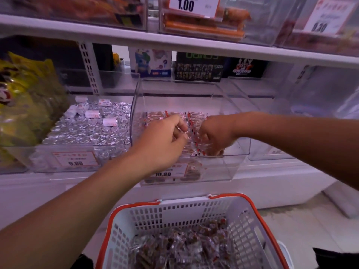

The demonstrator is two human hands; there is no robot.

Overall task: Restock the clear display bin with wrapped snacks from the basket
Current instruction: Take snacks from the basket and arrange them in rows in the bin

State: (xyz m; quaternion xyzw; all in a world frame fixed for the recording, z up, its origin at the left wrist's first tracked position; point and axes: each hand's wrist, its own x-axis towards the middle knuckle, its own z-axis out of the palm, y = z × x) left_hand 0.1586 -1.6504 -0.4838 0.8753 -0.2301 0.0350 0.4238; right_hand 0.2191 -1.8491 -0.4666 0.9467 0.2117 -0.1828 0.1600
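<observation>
Where both hands grip wrapped snacks, clear display bin tag "10.80".

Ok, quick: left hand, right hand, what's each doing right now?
Left hand: over the clear bin, fingers curled on wrapped snacks.
Right hand: down in the bin, fingers curled among the snacks; grip cannot be told.

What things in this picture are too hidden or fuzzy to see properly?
Head view only:
- Right hand fingertips: buried among red-and-white wrapped snacks in the clear plastic display bin.
- White price tag on the bin's front: its left part covered by the left hand and wrist.
- White basket with orange rim: its bottom cut off by the frame edge.
- Upper-shelf price label: blurred.
</observation>
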